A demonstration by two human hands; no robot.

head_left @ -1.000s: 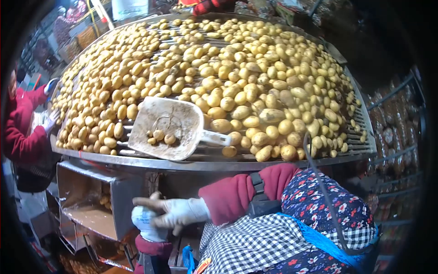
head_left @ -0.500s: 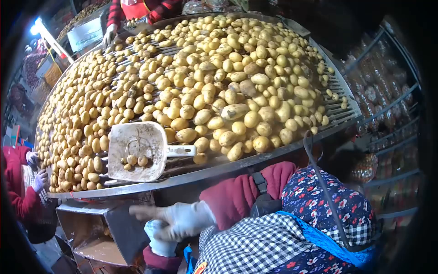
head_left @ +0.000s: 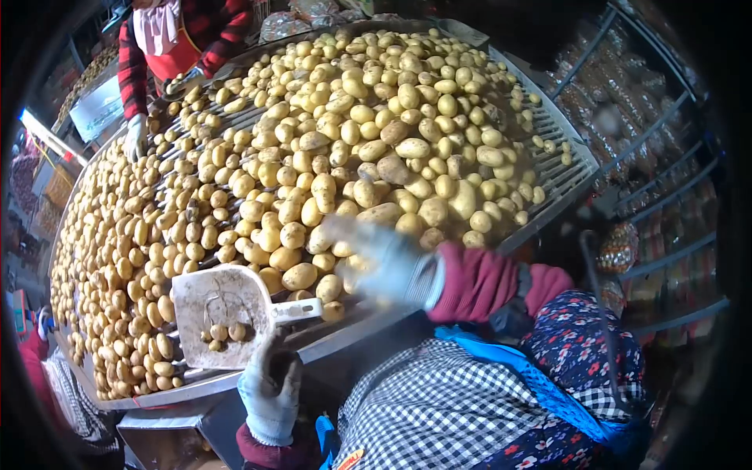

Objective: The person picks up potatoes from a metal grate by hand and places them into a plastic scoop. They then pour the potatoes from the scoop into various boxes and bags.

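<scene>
My right hand point(head_left: 388, 262), in a pale, dirt-tipped work glove, is over the potatoes point(head_left: 282, 180) near the table's front edge. It is blurred, but its fingers look stretched and apart, with nothing visible in them. Lower down, my left hand point(head_left: 270, 392) is raised just in front of the table edge, thumb and fingers curved with a gap between. It sits beside a white plastic scoop point(head_left: 200, 294), whose handle points right. Inside the dirty scoop lie several small potatoes point(head_left: 237, 332). Neither hand grips the scoop.
The slatted metal sorting table point(head_left: 560, 153) has a raised rim. Across it a co-worker's gloved hand point(head_left: 135, 137) touches potatoes. Another person's sleeve point(head_left: 35, 364) shows at far left. A box point(head_left: 168, 435) stands below the front edge; a metal rack point(head_left: 666, 258) is at right.
My right hand has moved up from below the table edge to over the potatoes. My left hand has risen beside the scoop. The view has shifted, and the far co-worker's hand now reaches among potatoes.
</scene>
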